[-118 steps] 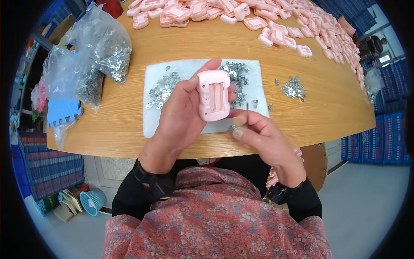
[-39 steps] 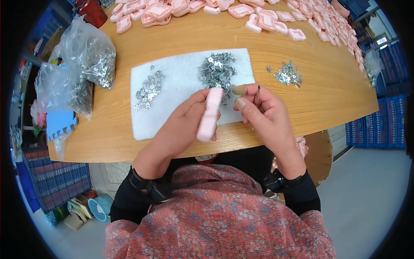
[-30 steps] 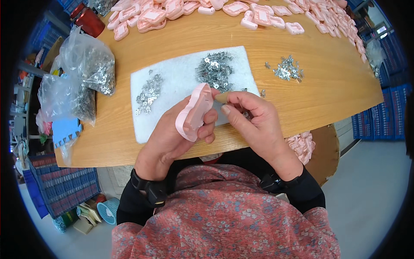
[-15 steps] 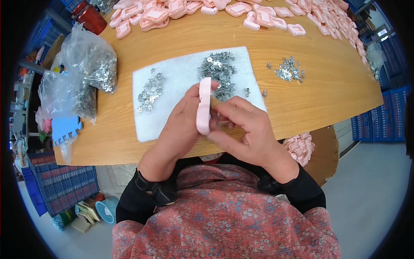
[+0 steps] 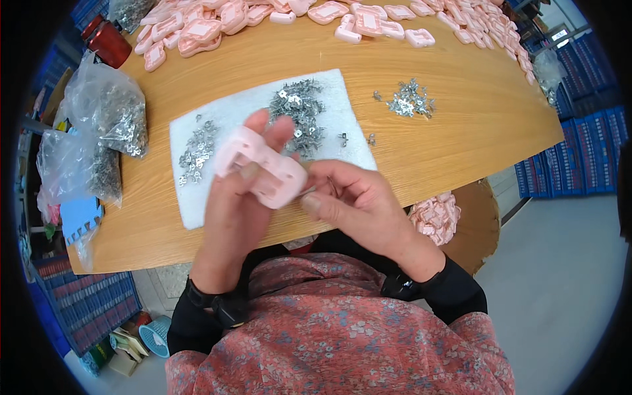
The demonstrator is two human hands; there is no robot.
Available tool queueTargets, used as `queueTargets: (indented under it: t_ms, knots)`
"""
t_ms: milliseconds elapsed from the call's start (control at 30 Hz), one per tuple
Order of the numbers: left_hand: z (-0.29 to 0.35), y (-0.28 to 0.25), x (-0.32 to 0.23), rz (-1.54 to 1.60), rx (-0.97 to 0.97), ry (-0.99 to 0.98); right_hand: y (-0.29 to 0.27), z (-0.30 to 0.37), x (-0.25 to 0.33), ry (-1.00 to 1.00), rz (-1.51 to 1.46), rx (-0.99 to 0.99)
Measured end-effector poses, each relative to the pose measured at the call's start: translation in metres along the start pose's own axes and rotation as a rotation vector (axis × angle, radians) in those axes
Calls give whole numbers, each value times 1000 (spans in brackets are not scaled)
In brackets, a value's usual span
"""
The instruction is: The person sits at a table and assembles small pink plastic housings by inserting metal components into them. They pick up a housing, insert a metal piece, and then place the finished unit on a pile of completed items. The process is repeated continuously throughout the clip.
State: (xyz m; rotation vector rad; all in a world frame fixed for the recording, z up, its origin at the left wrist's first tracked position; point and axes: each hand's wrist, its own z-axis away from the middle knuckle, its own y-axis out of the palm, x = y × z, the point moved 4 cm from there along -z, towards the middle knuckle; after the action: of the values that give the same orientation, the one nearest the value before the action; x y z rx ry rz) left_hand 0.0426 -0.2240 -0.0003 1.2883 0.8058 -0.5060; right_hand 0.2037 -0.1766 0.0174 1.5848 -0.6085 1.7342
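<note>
A pale pink plastic shell point(image 5: 288, 172) with rectangular cutouts lies tilted in my left hand point(image 5: 227, 207), its inner side facing up. My left thumb presses into one cutout while the fingers support it from behind. Close against the shell's right end, my right hand point(image 5: 362, 207) is closed in a pinch. Something thin and greyish shows at those fingertips, too small and blurred to name. Below the hands lies a white foam sheet point(image 5: 230, 108), bearing a dense heap of small metal clips point(image 5: 299, 108) and a looser heap of metal pieces point(image 5: 197, 151) at its left.
More metal pieces point(image 5: 411, 99) lie on the wooden table point(image 5: 461, 138) at right. Many pink shells point(image 5: 201, 29) line the far edge. Clear bags of metal parts point(image 5: 122, 122) and a red jar point(image 5: 107, 43) stand left. A cardboard box of pink parts point(image 5: 436, 217) sits below the right edge.
The shell has turned from edge-on to showing its cutout side and has shifted left with my left hand. My right hand stays at its end. The whole view has shifted slightly.
</note>
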Motion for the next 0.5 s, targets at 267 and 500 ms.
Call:
queueTargets:
  t_ms: [267,500]
  knots:
    - [2,-40,-29,1,-26,-12,-70,-19,4,-224,841,-318]
    - [14,-53,-33,21,-75,-38,-19,-25,4,-307,879,-54]
